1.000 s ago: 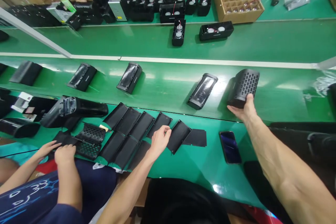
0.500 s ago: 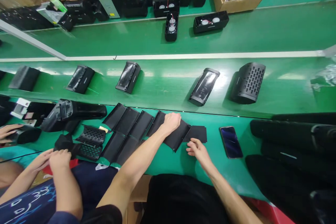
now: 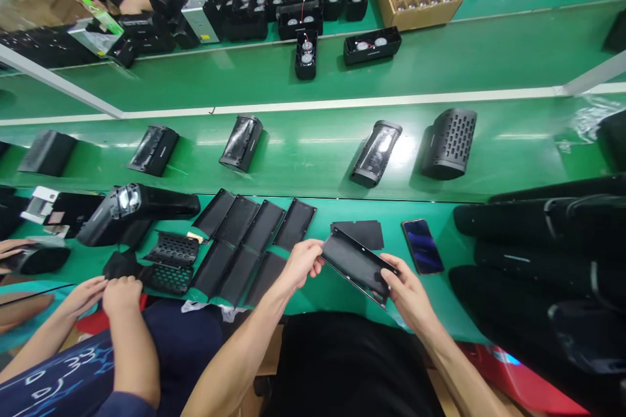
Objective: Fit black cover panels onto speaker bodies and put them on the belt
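A curved black plastic panel [image 3: 356, 265] is held tilted above the green bench, its hollow inner side facing up. My left hand [image 3: 304, 264] pinches its left end, while the fingers and thumb of my right hand [image 3: 407, 287] grip the right end. Just behind it lies a thin flat black sheet [image 3: 362, 233], partly overlapped by the panel in view. To the left, several similar black panels [image 3: 263, 227] rest side by side in two rows.
A phone [image 3: 422, 246] lies right of my hands, near a stack of large black pieces [image 3: 533, 241]. Beyond, black speakers [image 3: 376, 153] stand on the green conveyor [image 3: 303, 156]. A co-worker's hands [image 3: 120, 296] are at left, near perforated black grilles [image 3: 171, 260].
The panel has been lifted off the bench and turned, uncovering more of the flat sheet. My left hand has moved down and left; my right hand has moved right and closed on the panel.
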`<state>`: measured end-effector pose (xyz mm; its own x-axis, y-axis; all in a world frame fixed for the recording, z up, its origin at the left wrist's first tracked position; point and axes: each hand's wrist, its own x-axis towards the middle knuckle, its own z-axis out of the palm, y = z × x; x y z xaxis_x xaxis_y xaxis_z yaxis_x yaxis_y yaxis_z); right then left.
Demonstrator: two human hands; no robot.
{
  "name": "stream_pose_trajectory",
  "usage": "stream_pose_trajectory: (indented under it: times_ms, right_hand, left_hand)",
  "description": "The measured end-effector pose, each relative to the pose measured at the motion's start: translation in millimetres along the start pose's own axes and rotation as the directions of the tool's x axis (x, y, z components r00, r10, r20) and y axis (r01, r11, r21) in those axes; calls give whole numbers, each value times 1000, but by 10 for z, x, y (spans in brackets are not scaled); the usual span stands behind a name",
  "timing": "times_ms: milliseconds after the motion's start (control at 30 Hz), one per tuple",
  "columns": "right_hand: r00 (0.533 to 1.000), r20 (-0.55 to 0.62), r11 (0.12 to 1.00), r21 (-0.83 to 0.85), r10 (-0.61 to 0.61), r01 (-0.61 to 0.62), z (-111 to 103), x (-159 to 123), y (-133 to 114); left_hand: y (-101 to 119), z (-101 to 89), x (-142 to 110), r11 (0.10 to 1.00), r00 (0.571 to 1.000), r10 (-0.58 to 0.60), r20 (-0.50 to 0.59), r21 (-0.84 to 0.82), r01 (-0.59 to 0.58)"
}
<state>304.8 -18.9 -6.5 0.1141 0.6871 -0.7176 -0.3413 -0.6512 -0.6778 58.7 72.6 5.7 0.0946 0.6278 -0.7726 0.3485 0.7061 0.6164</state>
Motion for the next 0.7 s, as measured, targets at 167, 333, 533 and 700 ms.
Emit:
stream_pose_trajectory:
  times_ms: [167,333,533,700]
  right_hand:
    - [998,44,999,2,35,-36,-61,-131,-141]
    - [991,112,997,35,68,-73,-128,-255,-252]
    - [990,128,997,43,54,-60,-159,-402,-213]
    - [991,127,998,44,31,-37,-184,-386,-129]
  left_hand:
    - [-156,-2,-350,904,966,-20,256,-409,127]
    - [-246,-20,-492,912,966,43,254,-404,66]
    - [-380,2,-604,904,965,120,235,-428,-8]
    - [-464,50,-632,886,963,113,245,-463,13]
